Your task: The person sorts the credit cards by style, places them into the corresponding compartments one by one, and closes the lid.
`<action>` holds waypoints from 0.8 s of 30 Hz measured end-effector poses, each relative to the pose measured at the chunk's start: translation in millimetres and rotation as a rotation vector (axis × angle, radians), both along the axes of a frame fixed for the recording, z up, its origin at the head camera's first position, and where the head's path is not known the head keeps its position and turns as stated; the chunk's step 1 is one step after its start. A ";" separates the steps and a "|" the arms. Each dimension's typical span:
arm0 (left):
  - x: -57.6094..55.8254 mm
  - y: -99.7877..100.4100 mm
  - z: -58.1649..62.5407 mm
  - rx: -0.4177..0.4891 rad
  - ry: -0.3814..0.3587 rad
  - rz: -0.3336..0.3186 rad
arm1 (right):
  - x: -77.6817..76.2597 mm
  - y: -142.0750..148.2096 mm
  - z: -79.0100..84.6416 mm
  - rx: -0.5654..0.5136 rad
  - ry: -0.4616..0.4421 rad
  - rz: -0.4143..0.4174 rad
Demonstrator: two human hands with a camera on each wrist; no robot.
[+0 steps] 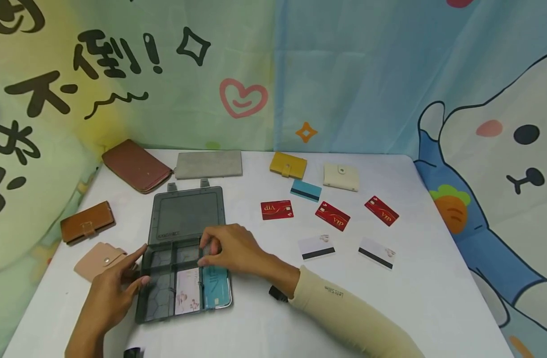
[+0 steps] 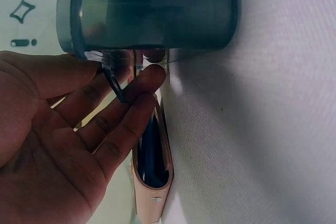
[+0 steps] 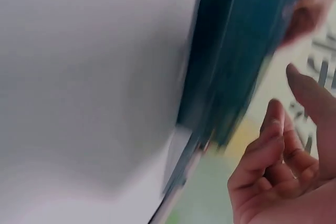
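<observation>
Head view: your right hand (image 1: 230, 248) curls fingertips onto the card case (image 1: 184, 253); red cards (image 1: 277, 210) read "VIP".
Left wrist view: your left hand (image 2: 63, 145) presses straight fingers on its edge.

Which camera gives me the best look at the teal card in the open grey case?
The head view: the teal card lies face up in the right compartment of the grey case, just below the right hand. The right wrist view shows only a blurred teal edge. The left wrist view shows the case's outer wall, no card.

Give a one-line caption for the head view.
Left hand steadies an open grey card case; right hand reaches into it.
</observation>
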State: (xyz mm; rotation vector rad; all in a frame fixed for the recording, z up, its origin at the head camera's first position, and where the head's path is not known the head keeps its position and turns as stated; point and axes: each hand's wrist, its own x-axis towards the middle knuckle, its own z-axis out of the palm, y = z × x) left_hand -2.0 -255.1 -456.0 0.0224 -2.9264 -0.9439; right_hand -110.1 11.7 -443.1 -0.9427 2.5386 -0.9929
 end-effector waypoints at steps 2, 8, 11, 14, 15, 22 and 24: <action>-0.2 0.0 0.1 0.000 0.003 -0.001 | -15.3 12.0 -0.3 -0.014 -0.025 -0.027; -0.4 0.5 0.5 -0.009 0.002 0.005 | -66.8 57.2 -8.7 0.028 -0.069 -0.134; -0.7 1.0 0.9 -0.009 -0.014 0.008 | -86.1 80.9 -13.4 0.074 -0.085 -0.203; -0.9 1.2 1.5 -0.009 -0.022 0.008 | -98.5 100.3 -16.3 0.134 -0.103 -0.282; -0.9 1.2 1.8 -0.009 -0.022 0.007 | -101.2 105.7 -17.2 0.160 -0.107 -0.306; -1.4 1.0 2.2 -0.005 -0.033 0.012 | -111.0 121.3 -28.6 0.303 -0.097 -0.363; -1.7 1.3 2.0 -0.001 -0.031 0.011 | -110.7 120.3 -28.1 0.321 -0.096 -0.372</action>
